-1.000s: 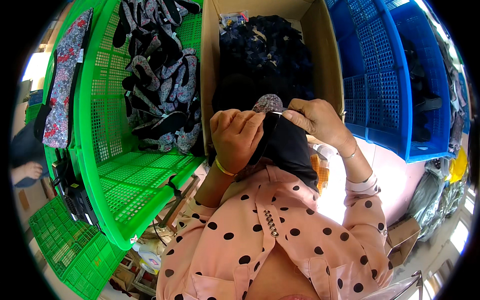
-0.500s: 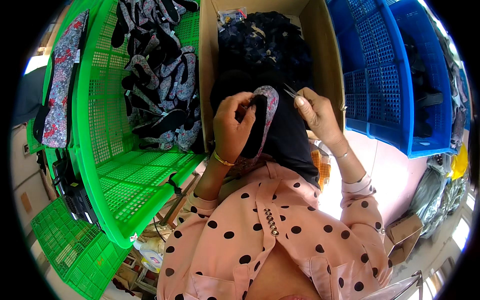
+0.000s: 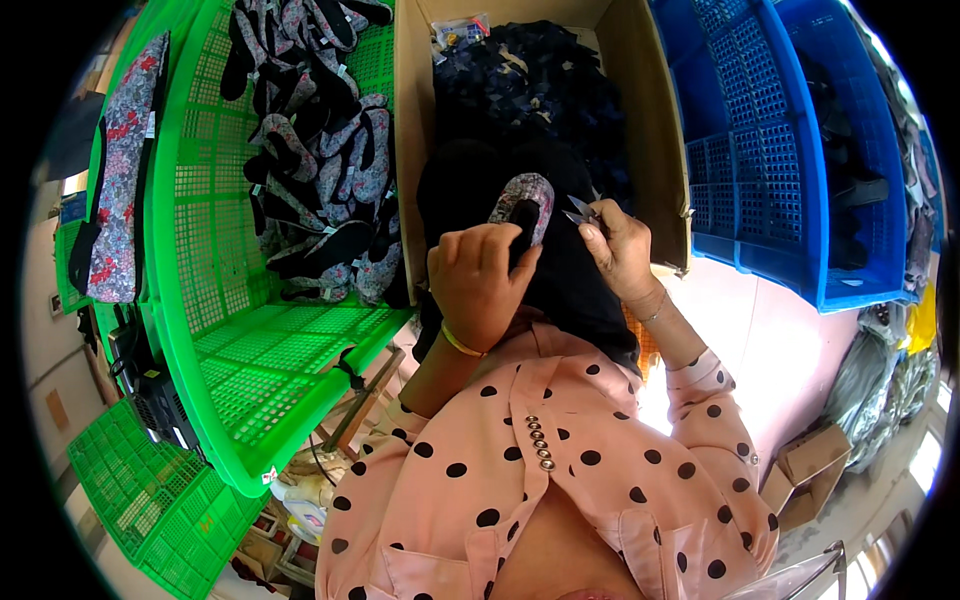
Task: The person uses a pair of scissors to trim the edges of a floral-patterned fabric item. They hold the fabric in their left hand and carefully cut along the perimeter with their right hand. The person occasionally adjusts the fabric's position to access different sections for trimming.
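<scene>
My left hand (image 3: 474, 275) is closed around a floral fabric piece (image 3: 529, 188), grey with red flowers and a black inner side. Its rounded end sticks up past my fingers, and the rest is hidden behind the hand. Just to the right, my right hand (image 3: 625, 248) grips small thread snips (image 3: 580, 213), metal points aimed left at the fabric piece. A small gap shows between the points and the fabric. Both hands are above my lap, over dark trousers (image 3: 560, 277).
A green crate (image 3: 225, 385) to the left holds many similar floral pieces (image 3: 345, 160). Another long floral piece (image 3: 125, 170) hangs over its outer side. Ahead, a cardboard box (image 3: 655, 130) contains dark patterned fabric (image 3: 535, 85). Blue crates (image 3: 735, 200) stand at the right.
My left hand has turned so its back shows, and the fabric piece's rounded end now points up with more floral side visible. The snips have moved slightly down.
</scene>
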Tool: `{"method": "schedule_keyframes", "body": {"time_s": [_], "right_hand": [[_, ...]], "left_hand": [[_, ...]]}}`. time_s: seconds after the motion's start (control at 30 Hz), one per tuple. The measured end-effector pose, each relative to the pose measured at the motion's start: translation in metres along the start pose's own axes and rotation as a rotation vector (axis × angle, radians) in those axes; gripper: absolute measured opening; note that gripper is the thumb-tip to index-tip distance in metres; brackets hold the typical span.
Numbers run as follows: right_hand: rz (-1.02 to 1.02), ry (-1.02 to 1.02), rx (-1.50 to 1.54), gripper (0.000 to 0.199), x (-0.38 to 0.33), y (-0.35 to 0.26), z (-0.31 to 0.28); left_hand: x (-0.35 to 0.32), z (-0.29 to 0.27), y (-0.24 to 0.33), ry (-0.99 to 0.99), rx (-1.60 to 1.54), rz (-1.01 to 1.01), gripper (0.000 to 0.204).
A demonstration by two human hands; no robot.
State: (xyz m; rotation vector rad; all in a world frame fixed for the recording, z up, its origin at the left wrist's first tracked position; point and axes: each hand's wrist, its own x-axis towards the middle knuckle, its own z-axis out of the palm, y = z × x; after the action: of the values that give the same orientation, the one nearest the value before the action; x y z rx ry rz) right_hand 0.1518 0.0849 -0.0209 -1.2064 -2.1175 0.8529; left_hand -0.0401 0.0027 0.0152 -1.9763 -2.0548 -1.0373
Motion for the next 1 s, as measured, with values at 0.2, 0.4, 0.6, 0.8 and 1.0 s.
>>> {"method": "schedule_keyframes", "body": {"time_s": [0.2,0.4,0.6,0.8,1.0], "right_hand": [[-0.097,0.031,-0.065,0.035,0.002,-0.003,0.002],[-0.349,0.039,-0.167,0.039,0.019,-0.024,-0.006],[-0.365,0.019,-0.196,0.039,0.025,-0.042,-0.012],[-0.350,-0.002,-0.211,0.038,0.025,-0.052,-0.020],[-0.346,-0.036,-0.227,0.039,0.027,-0.058,-0.026]], "left_hand": [[0.006,0.007,0.000,-0.060,-0.078,-0.097,0.025],[0.008,0.000,-0.002,-0.220,-0.610,-0.491,0.019],[0.005,-0.007,-0.002,-0.231,-0.934,-0.591,0.017],[0.011,-0.019,0.002,-0.276,-0.924,-0.520,0.016],[0.014,-0.023,0.003,-0.271,-0.908,-0.486,0.016]]}}
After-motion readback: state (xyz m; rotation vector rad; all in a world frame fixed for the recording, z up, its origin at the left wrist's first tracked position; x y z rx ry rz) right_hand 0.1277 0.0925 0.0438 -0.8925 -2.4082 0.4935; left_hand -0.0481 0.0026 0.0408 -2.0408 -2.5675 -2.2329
